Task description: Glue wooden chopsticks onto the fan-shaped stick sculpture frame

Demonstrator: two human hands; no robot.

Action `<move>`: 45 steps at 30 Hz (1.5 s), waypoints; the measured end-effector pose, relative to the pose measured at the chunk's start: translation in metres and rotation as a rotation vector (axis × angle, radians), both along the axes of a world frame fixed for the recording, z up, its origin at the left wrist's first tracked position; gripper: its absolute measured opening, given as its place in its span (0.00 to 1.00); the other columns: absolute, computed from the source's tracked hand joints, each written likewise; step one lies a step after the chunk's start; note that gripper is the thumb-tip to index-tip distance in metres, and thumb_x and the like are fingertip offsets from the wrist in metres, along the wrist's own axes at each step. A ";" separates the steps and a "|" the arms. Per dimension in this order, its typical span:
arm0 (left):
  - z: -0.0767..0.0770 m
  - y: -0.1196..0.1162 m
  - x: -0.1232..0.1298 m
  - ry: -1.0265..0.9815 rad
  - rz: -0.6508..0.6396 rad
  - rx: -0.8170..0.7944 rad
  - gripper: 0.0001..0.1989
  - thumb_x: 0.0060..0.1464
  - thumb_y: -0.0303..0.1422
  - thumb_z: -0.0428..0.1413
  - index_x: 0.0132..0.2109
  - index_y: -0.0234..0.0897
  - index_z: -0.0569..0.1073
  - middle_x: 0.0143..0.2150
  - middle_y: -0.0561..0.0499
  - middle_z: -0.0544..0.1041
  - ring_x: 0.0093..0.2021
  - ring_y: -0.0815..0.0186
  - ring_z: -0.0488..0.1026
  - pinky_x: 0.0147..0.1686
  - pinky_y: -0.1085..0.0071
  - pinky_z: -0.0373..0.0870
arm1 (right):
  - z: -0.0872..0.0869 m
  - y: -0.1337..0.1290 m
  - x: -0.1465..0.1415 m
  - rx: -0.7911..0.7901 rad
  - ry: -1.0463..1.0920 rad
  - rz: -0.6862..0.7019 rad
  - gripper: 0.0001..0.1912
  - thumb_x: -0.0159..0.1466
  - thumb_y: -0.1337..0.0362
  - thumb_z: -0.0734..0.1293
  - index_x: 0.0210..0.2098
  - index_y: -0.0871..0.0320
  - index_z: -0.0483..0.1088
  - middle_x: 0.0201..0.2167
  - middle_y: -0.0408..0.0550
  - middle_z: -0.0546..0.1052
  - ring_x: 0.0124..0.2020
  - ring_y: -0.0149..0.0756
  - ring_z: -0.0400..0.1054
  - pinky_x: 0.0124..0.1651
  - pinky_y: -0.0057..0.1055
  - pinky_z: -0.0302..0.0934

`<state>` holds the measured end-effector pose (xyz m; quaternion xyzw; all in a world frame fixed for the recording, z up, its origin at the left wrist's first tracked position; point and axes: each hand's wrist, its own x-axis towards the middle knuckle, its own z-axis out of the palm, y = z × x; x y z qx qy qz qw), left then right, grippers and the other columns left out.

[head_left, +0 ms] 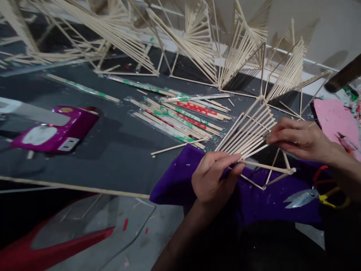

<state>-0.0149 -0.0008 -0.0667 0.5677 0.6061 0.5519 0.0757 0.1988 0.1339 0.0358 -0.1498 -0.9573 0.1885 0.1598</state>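
A fan of pale wooden sticks (251,131) joins a triangular stick frame (266,165) over a purple cloth (175,175). My left hand (216,175) pinches the fan's lower left corner between thumb and fingers. At the fan's right edge, my right hand (299,138) has its fingertips pressed together near the stick ends; what they hold is too small to make out. Wrapped chopsticks (180,116) with green and red printing lie in a pile left of the fan. Scissors (307,196) with red and yellow handles rest on the cloth at the right.
Similar stick structures (197,49) stand along the back of the dark table (121,131). A purple and white device (56,130) lies at the left. Pink cloth (337,120) is at the right, and a red curved object (56,244) is below the table edge.
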 end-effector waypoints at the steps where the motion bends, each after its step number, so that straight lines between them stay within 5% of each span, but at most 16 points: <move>1: 0.000 0.000 0.000 -0.004 0.002 -0.003 0.08 0.53 0.42 0.63 0.39 0.49 0.83 0.32 0.51 0.80 0.27 0.67 0.71 0.30 0.72 0.69 | 0.000 0.000 0.000 0.004 -0.001 -0.001 0.11 0.69 0.68 0.62 0.44 0.52 0.75 0.39 0.47 0.78 0.39 0.32 0.75 0.38 0.28 0.70; 45: 0.016 -0.002 -0.001 0.213 0.006 -0.009 0.03 0.54 0.30 0.63 0.36 0.44 0.82 0.33 0.56 0.80 0.32 0.70 0.77 0.33 0.77 0.73 | -0.010 0.002 -0.002 -0.088 0.054 0.069 0.08 0.68 0.70 0.64 0.43 0.56 0.74 0.38 0.47 0.78 0.40 0.30 0.75 0.41 0.27 0.69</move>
